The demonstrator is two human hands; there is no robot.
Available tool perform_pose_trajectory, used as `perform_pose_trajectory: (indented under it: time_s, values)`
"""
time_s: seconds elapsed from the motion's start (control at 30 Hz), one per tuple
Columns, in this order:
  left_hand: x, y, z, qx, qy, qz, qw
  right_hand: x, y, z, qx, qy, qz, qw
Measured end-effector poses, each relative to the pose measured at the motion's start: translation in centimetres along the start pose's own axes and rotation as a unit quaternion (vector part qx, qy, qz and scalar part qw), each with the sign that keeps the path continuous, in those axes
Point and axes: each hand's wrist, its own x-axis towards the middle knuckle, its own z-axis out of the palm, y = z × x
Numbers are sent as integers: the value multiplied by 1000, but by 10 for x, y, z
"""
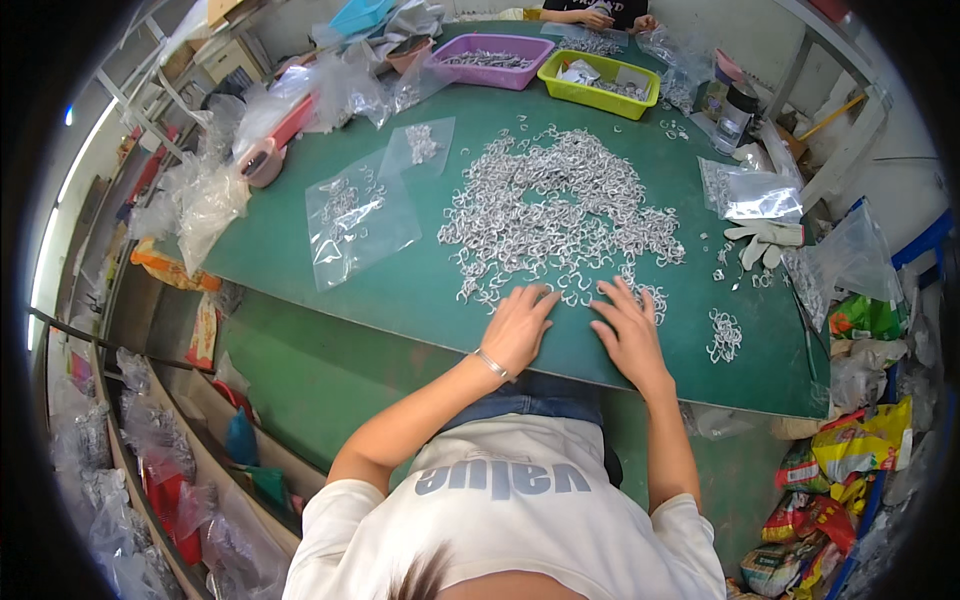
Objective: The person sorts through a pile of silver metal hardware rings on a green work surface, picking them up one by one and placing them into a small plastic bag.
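Observation:
A broad, loose pile of small silver curved metal pieces, hook- or C-shaped, is spread over the green table. At its near edge lies my left hand, a bracelet on its wrist, fingers stretched forward and touching the closest pieces. My right hand rests a little to the right, fingers apart at the pile's edge. Several loose pieces lie between the two hands. Nothing shows in either palm. A small separate heap of pieces lies right of my right hand.
Left of the pile lie clear bags with metal pieces. Purple and yellow-green trays stand at the back, near another person's hands. A bottle and a white glove are on the right. Bags crowd both sides.

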Motion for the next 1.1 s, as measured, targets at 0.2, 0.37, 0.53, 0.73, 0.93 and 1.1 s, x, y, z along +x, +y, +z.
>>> perform_pose_trajectory:
  time_s: [0.2, 0.37, 0.53, 0.73, 0.93, 1.1]
  values:
    - [30, -21, 37, 81, -1, 21, 996, -12, 21, -8, -1, 21, 37, 999]
    - [31, -45, 17, 163, 36, -46, 985, -5, 23, -9, -18, -10, 32, 999]
    - [20, -5, 9, 62, -2, -45, 997, 11, 23, -2, -63, -21, 52, 996]
    - [29, 2, 30, 17, -43, -40, 998, 20, 9, -9, -69, -42, 57, 995]
    - [25, 1, 16, -32, -25, -76, 996, 13, -8, -7, -17, -6, 69, 997]
    - [23, -6, 21, -62, -119, -39, 990, 15, -10, 16, -25, 25, 100, 994]
